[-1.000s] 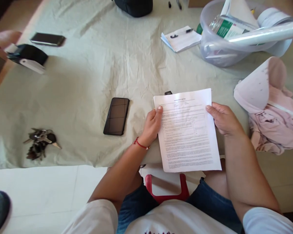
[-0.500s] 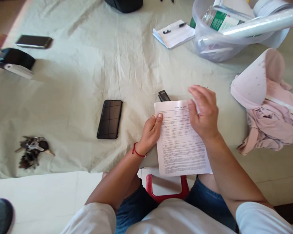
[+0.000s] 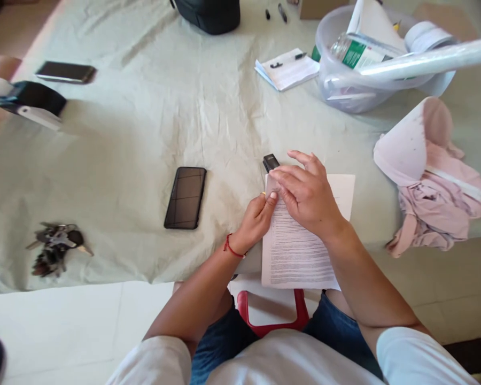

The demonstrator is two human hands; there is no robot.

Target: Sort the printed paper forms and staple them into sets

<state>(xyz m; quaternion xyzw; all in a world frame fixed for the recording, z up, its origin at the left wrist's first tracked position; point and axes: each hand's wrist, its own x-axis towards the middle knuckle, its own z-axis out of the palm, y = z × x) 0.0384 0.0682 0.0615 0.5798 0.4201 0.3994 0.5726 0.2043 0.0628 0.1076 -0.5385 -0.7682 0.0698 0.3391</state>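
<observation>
My left hand (image 3: pixel 259 216) pinches the left edge of printed paper sheets (image 3: pixel 300 262), its thumb on top near the upper corner. Across the top left part of the sheets lies my right hand (image 3: pixel 307 195), fingers stretched out and apart, fingertips near my left thumb. It hides the upper print. The sheets overhang the table's front edge. Just beyond their top left corner a small black object (image 3: pixel 270 162), like the end of a stapler, is partly covered. To the left of my hands lies a black phone (image 3: pixel 185 198).
Keys (image 3: pixel 58 246) lie at left; a second phone (image 3: pixel 66 72) and a black-and-white tape dispenser-like object (image 3: pixel 34 104) sit farther off. Pink cloth (image 3: pixel 436 198) is at right, below a clear plastic tub (image 3: pixel 353 99). A notepad (image 3: pixel 288 72) and black bag (image 3: pixel 210 16) stand behind. Under me is a red stool (image 3: pixel 272 325).
My right hand has moved left, from the sheets' top right side to their top left corner. My left hand keeps its grip. The view has shifted slightly.
</observation>
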